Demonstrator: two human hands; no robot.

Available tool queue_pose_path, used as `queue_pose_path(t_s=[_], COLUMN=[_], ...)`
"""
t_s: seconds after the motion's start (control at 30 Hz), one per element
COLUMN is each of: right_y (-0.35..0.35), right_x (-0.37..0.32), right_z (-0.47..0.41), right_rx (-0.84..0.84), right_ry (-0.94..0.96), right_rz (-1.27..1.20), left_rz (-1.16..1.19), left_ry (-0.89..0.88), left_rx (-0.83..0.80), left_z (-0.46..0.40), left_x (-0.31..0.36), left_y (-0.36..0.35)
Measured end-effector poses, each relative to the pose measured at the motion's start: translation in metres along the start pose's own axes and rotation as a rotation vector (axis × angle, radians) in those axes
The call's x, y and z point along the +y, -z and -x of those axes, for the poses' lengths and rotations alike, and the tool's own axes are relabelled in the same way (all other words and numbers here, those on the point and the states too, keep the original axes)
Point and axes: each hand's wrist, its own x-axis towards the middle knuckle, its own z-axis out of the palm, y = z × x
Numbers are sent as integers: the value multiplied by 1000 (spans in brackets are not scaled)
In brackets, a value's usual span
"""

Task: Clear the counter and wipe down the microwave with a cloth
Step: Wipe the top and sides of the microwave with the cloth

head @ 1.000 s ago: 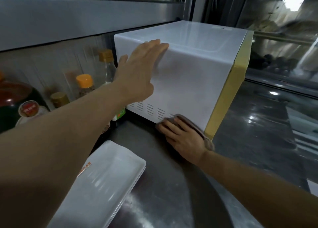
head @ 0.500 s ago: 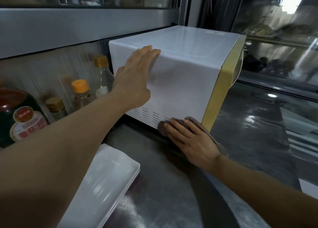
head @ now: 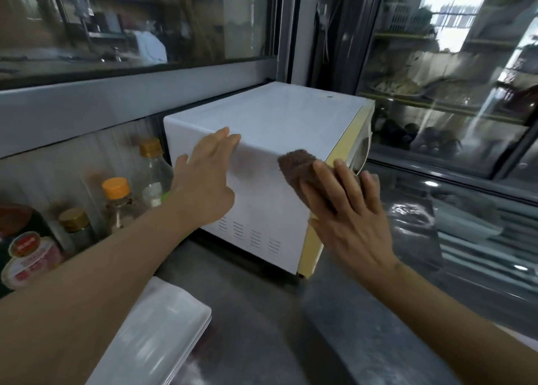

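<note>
1. Head view only. The microwave [head: 270, 163] is seen standing on the steel counter [head: 291, 335], against the back wall under a grey window ledge [head: 116, 105].
2. Orientation: the yellow door front [head: 334, 181] is turned toward the right of the frame, the white side panel is turned toward the camera. The long axis cannot be told for certain; the front-to-back edge runs from left-rear to right-front across the frame.
3. Vent slots [head: 247, 234] are seen low on the near side panel.
4. The left hand [head: 206, 178] is laid flat on the side panel, fingers straight and together, tips at the top edge. Nothing is gripped.
5. The right hand [head: 346, 213] is pressed with extended fingers onto a brown cloth [head: 300, 169]. The cloth is held against the side panel near the front corner, just below the top edge. No curl round the cloth is seen; it is pinned flat, not pinched.
6. Left of the microwave, bottles are lined along the wall: a clear bottle with brown cap [head: 151, 166], one with orange cap [head: 118, 198], a small gold-capped one [head: 75, 227], and a dark bottle with red label [head: 23, 248].
7. A stack of white trays [head: 157, 335] is seen on the counter at lower left, partly under the left forearm.
8. A glass-fronted case [head: 451, 93] is seen behind and to the right; contents blurred.
</note>
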Motion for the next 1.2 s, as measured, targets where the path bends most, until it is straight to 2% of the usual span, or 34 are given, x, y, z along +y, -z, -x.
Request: queue_pose_path(t_s=[0.13,0.23,0.33,0.37,0.5,0.6,0.73,0.87,1.07,1.2], right_y=[-10,-9,2,9,33,41,29,9,-8,-1], right_x=[-45,-84,-94,-94,-71,-52,-46,-58,-85,-74], right_z=[28,61,69,65,32,7,-21,-14,38,22], right_rx=[15,-187,-320,-294,83,118,109,36,-276,-214], right_ry=[-272,-344,-559,-627,-894,-1052,-1057,-1069,-1034,-962], right_rz=[-166,-342,-596,-678,-694,-742,-743,-626,-602,-562], left_rz=[-25,-9,19,29,51,51,64,83,98,97], left_ry=[-119,-134,-139,-138,-131,-138,-133,-142,-149,-148], left_rx=[7,-3,-11,-18,-26,-32,-24,26,49,43], left_z=[4,4,2,1,1,0,1,1,0,1], left_x=[14,13,9,9,11,11,11,10,10,11], left_y=[-9,-11,-11,-11,-11,-10,-12,-20,-21,-20])
